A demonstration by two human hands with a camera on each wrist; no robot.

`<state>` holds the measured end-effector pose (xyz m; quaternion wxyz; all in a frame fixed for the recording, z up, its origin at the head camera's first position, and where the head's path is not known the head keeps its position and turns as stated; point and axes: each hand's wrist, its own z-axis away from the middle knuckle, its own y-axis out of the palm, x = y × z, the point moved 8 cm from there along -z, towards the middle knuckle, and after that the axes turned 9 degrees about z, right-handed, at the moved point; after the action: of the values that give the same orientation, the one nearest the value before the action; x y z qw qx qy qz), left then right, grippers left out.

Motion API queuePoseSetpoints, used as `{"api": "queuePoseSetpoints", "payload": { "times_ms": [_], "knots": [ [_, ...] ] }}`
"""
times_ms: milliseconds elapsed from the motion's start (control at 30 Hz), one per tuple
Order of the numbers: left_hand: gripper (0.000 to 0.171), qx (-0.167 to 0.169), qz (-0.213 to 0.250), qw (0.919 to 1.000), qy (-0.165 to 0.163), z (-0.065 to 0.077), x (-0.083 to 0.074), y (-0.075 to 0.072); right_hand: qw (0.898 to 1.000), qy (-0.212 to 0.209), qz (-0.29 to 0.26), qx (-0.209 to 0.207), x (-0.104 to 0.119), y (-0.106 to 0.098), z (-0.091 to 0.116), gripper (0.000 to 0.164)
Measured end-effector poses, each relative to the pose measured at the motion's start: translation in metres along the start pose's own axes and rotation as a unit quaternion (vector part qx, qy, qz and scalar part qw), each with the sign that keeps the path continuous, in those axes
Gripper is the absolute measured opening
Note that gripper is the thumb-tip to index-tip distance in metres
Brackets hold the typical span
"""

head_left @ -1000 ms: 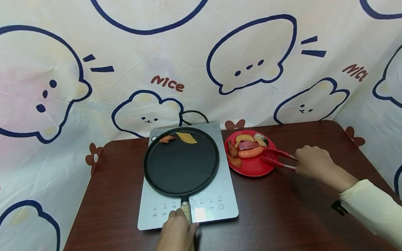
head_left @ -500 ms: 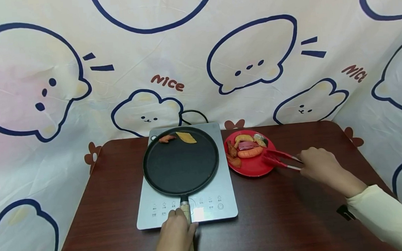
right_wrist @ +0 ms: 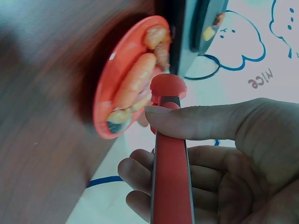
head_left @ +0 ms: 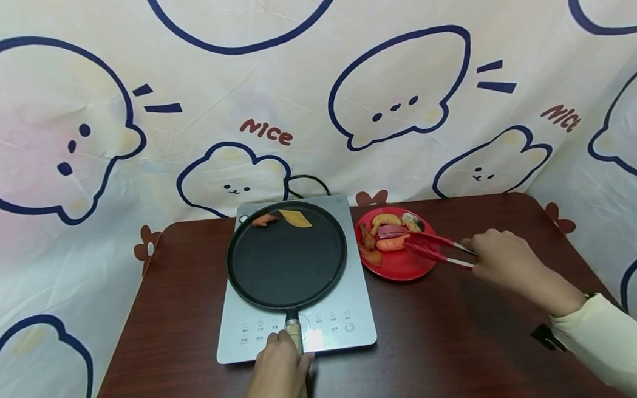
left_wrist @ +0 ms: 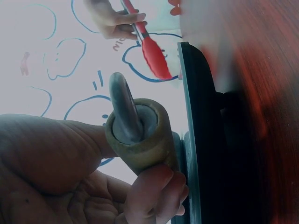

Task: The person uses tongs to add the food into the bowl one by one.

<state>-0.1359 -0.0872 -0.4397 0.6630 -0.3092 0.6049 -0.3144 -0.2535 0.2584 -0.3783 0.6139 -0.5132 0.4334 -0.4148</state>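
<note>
Head view: one black pan (head_left: 287, 268) on one silver cooktop (head_left: 338, 339), which stands on the counter (head_left: 415, 351). Two food pieces in the pan, near its far rim: one brown piece (head_left: 265, 220), one yellow piece (head_left: 296, 218). To the right, one red plate (head_left: 405, 271) bearing six pieces, one being an orange sausage (head_left: 392, 244). Left hand (head_left: 278, 366) closed around the pan's handle (head_left: 294, 331). Right hand (head_left: 499, 252) grips one pair of red tongs (head_left: 426, 251); tips parted, at the sausage's right end. Contact there: cannot tell.

Left wrist view: left thumb and bent fingers wrap the wooden handle; one metal ring (left_wrist: 124, 105) at its end. Right hand with tongs visible beyond.

Right wrist view: tongs pinched between thumb, laid on one arm, and bent fingers behind. Plate lies past the tongs, sausage on it; dark-edged piece (right_wrist: 119, 123) near its rim.
</note>
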Motion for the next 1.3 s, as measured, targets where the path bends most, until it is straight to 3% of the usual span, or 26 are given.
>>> {"api": "queuePoseSetpoints", "payload": {
  "times_ms": [300,667,967,1300],
  "knots": [
    [0.044,0.007,-0.003,0.9999,-0.014,0.000,0.001,0.000,1.000,-0.021,-0.023,-0.002,0.038,-0.018,-0.018,0.043],
    [0.042,0.010,-0.003,0.9999,-0.013,0.000,0.002,0.000,0.998,-0.043,-0.038,0.002,0.110,-0.031,-0.062,0.056],
    [0.045,0.018,-0.003,0.9997,-0.017,0.000,0.003,0.001,0.995,-0.083,-0.056,0.014,0.173,-0.028,-0.100,0.033],
    [0.045,0.020,-0.002,0.9996,-0.021,-0.001,0.003,0.001,0.995,-0.099,-0.025,0.009,0.228,-0.034,-0.128,0.017]
  ]
}}
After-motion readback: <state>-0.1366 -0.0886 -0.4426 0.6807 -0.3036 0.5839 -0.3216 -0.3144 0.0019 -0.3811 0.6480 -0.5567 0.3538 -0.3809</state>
